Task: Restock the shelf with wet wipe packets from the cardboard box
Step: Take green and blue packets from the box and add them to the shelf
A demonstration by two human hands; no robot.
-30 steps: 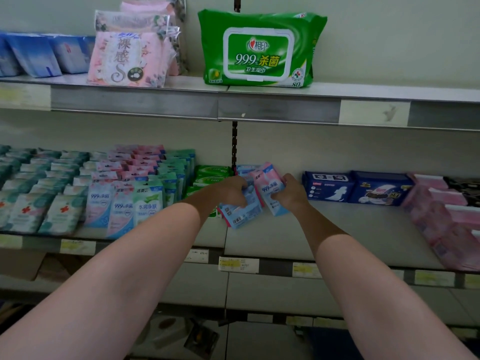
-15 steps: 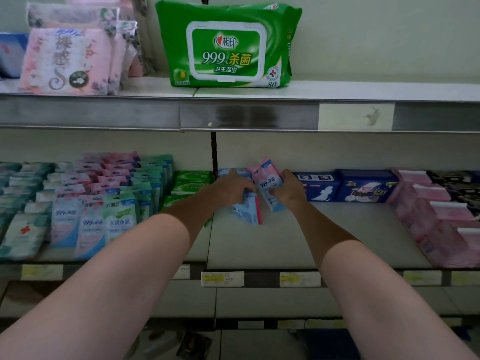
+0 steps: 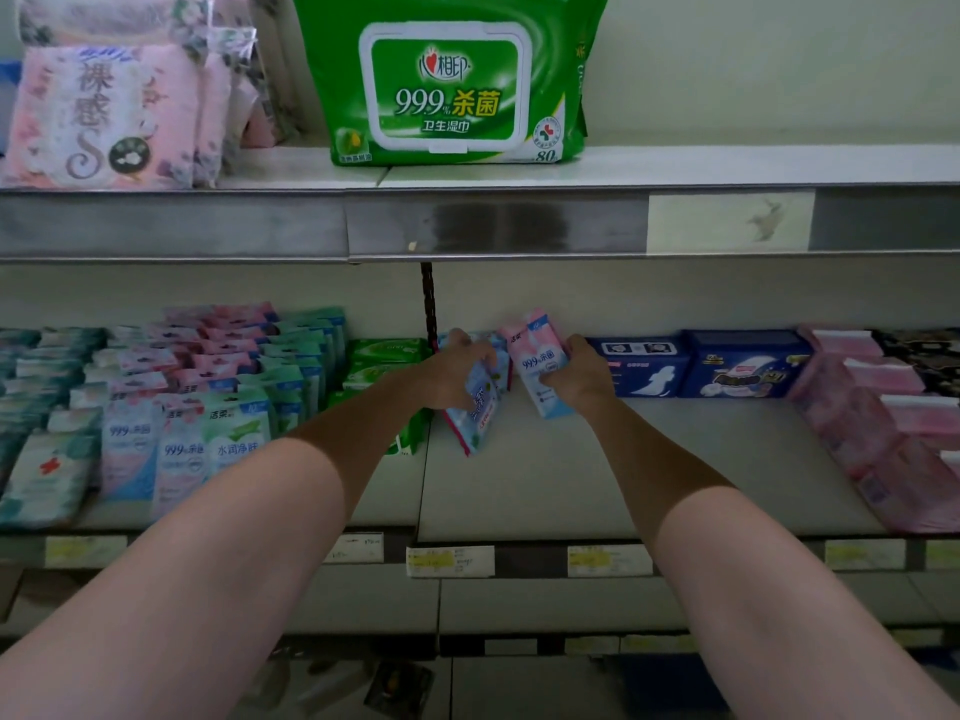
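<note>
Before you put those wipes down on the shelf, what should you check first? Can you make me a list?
1. Left hand has a good hold on the blue packet: ok, fingers curl round it.
2. Right hand has a good hold on the pink packet: ok.
3. Bare spot on the shelf in front of the hands: ok.
4. Packets standing straight: not ok, both lean.
5. Room between the green packs and the dark blue boxes: ok, the hands fit there.
6. More packets left in the box: cannot tell, the box is out of view.
</note>
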